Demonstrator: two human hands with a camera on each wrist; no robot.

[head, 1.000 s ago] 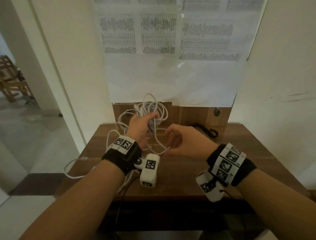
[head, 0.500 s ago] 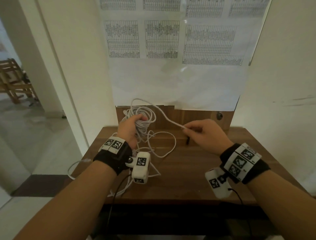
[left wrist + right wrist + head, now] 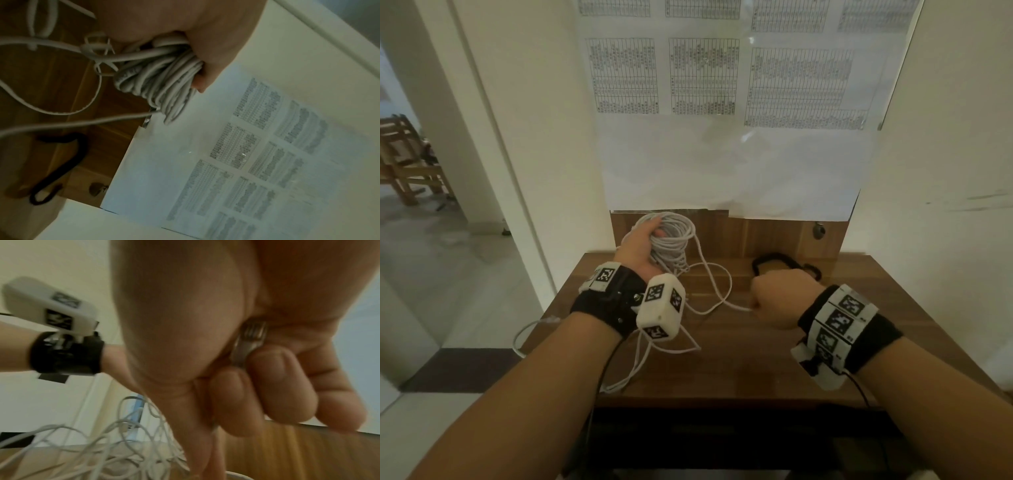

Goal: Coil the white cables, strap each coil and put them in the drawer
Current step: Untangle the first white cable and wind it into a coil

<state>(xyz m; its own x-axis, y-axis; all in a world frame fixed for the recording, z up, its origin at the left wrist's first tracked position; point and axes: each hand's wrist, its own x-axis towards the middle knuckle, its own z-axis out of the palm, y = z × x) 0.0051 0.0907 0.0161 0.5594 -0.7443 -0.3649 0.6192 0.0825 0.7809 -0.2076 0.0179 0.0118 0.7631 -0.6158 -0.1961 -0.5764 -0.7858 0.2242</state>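
Gripped in the left hand [image 3: 642, 248] at 11 o'clock on the brown wooden tabletop [image 3: 763, 359]: a thick bundle of coiled white cable [image 3: 673, 241], fingers curled round the loops, fingertips hidden behind the coil in the head view, only a thumb edge and palm clear in the left wrist view. Pinched in the right hand [image 3: 779, 296] near table centre, fist curled tight: the free run of the same white cable, entering the fist at its 9 o'clock side; in the right wrist view a pale ridged piece [image 3: 249, 340] caught between curled fingers [image 3: 281, 386] and palm, too blurred to identify. Slack loops [image 3: 717, 284] lying between the two hands; more loose white cable [image 3: 654, 359] trailing toward 7 o'clock, partly covered by the white wrist-camera block [image 3: 661, 310], one loop [image 3: 530, 330] hanging over the table's 9 o'clock edge. Black strap loops [image 3: 777, 260] at 1 o'clock against the wooden back panel [image 3: 756, 234], partly hidden behind the right fist. Drawer not identifiable; dark space under the 6 o'clock edge unreadable. Printed tables on white paper sheets [image 3: 705, 75] taped to the wall at 12 o'clock, text too small to read; square black-and-white markers on both black wristbands [image 3: 842, 318], no legible writing. Bare wood from 3 to 5 o'clock; open floor beyond the 9 o'clock edge, wall close at 12 and 3
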